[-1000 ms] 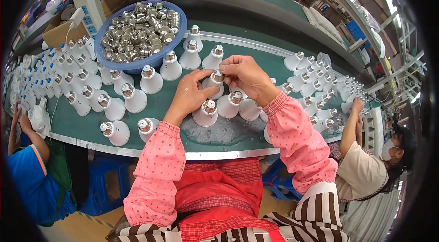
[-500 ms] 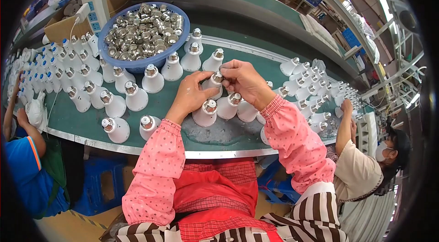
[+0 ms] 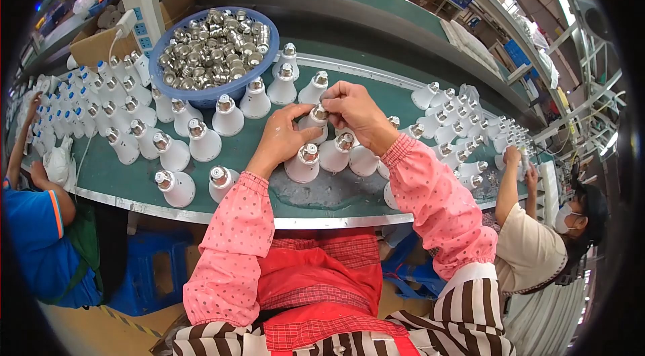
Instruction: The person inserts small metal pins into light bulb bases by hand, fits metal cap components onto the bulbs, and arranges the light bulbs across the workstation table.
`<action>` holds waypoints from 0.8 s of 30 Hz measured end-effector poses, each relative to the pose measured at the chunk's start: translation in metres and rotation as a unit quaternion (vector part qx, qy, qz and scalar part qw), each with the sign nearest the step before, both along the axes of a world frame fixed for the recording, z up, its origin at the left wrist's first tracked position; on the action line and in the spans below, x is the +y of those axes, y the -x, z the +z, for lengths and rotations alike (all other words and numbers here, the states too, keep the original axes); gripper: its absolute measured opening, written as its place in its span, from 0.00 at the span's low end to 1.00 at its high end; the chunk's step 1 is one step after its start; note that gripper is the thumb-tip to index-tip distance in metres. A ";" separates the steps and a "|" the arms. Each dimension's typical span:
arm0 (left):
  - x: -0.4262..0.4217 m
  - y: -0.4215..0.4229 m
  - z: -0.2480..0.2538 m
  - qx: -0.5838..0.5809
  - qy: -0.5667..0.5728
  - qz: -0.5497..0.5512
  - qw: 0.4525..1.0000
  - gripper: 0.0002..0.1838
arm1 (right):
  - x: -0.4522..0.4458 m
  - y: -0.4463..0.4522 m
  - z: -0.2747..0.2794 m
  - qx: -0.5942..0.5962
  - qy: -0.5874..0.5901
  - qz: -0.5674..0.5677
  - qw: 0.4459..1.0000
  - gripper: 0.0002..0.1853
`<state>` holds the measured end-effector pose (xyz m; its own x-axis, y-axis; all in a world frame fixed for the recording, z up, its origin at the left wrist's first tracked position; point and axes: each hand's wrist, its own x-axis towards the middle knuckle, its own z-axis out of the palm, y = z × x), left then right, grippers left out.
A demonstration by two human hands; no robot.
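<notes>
A white light bulb (image 3: 313, 122) with a silver screw cap stands upright on the green work surface between my hands. My left hand (image 3: 285, 134) is closed around its white body from the left. At its metal cap, the thumb and fingers of my right hand (image 3: 356, 111) are pinched together; whether they hold a small part I cannot make out. Close in front stand more capped bulbs, among them one bulb (image 3: 302, 164) just below my left fingers and another bulb (image 3: 335, 153) below my right hand.
A blue basin (image 3: 156, 72) heaped with silver screw caps (image 3: 213, 50) stands at the back left. Rows of bulbs (image 3: 101, 97) fill the left, and more bulbs (image 3: 451, 124) the right. Co-workers sit at both sides, one in a blue shirt (image 3: 40, 242), one in a beige shirt (image 3: 531, 252).
My right hand has shifted slightly upward at the cap, while my left hand keeps its hold on the bulb. The co-workers' arms have moved, and the view has shifted a little.
</notes>
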<state>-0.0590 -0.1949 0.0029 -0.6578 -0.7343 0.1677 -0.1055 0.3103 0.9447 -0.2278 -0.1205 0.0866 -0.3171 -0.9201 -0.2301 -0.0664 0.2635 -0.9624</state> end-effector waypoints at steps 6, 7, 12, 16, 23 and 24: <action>0.002 -0.004 0.000 0.009 -0.052 0.022 0.998 0.34 | 0.030 -0.015 0.013 0.244 0.181 -0.064 0.951 0.08; 0.006 -0.008 0.001 0.045 -0.094 0.046 0.993 0.36 | 0.050 -0.025 0.024 0.246 0.193 -0.066 0.947 0.07; 0.045 -0.049 0.020 0.056 -0.078 0.029 0.995 0.51 | 0.162 -0.053 -0.022 0.391 0.240 -0.040 0.888 0.10; 0.060 -0.055 0.013 -0.132 0.098 0.001 0.986 0.61 | 0.187 -0.052 -0.069 0.447 0.180 -0.029 0.876 0.20; 0.024 -0.018 0.009 -0.166 0.157 -0.019 0.973 0.68 | 0.176 -0.033 -0.094 0.485 0.212 -0.036 0.848 0.29; 0.017 -0.015 0.007 -0.163 0.156 -0.018 0.974 0.68 | 0.176 -0.033 -0.094 0.483 0.212 -0.034 0.849 0.30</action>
<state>-0.0441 -0.1778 0.0094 -0.7384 -0.6557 0.1574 -0.3670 0.5866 0.7219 -0.1950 0.0551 -0.0072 -0.2245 -0.8271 0.5153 -0.8770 -0.0590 -0.4768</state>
